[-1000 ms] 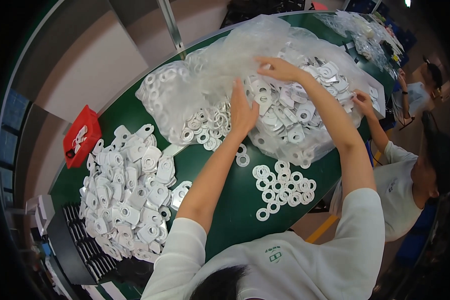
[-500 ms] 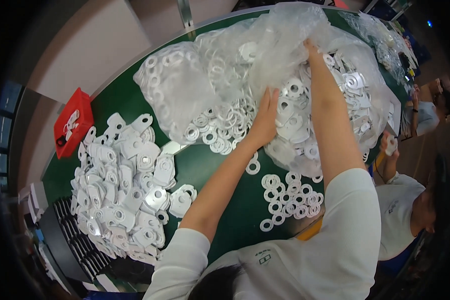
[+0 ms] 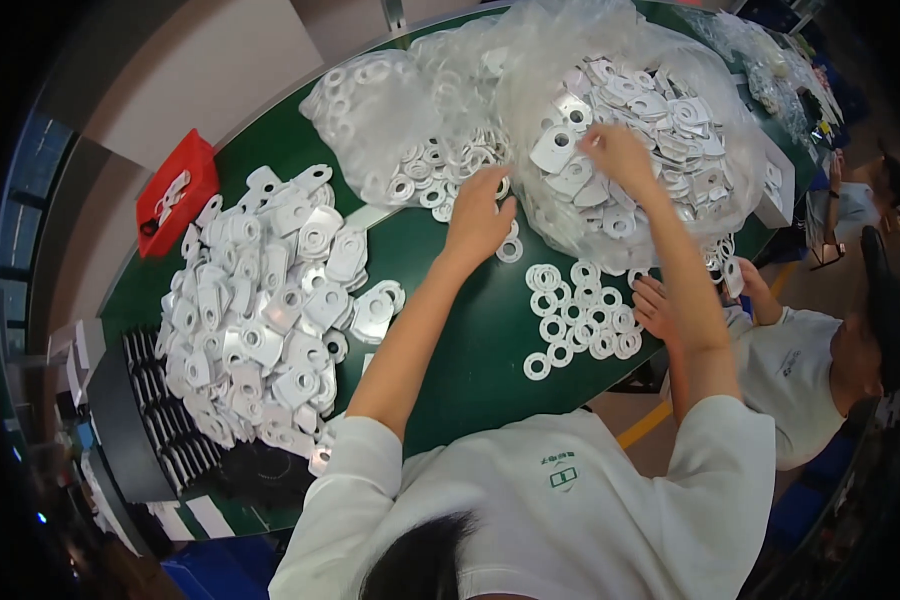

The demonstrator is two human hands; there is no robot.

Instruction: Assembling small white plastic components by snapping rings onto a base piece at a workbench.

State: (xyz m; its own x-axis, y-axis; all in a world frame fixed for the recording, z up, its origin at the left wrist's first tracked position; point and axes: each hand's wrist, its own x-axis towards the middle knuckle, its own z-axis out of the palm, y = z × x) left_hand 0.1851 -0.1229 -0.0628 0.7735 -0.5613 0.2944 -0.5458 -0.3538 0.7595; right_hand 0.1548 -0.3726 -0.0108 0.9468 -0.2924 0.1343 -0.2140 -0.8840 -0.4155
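Observation:
My right hand point(image 3: 618, 158) is over the opened clear plastic bag point(image 3: 540, 215) at the far right. Its fingertips close on the edge of a white plate with a round hole point(image 3: 552, 150), above many similar plates. My left hand point(image 3: 480, 218) hovers beside the white rings point(image 3: 432, 178) spilling from a second clear bag point(image 3: 378, 130). Its thumb and fingers are apart, and nothing shows between them. Flat white rings point(image 3: 575, 312) lie spread on the green table point(image 3: 450, 370) in front of me.
A big heap of white plates point(image 3: 270, 310) covers the left side, with a red bin point(image 3: 178, 190) behind it and a black slotted rack point(image 3: 160, 410) nearer. At right, a co-worker's hand point(image 3: 652, 308) rests by the loose rings; the other hand point(image 3: 757, 290) holds a white piece.
The bag's mouth has been pulled back, exposing the plates. My right hand came down from the bag's film to a plate; my left hand let go and moved left. A co-worker's hand reached in.

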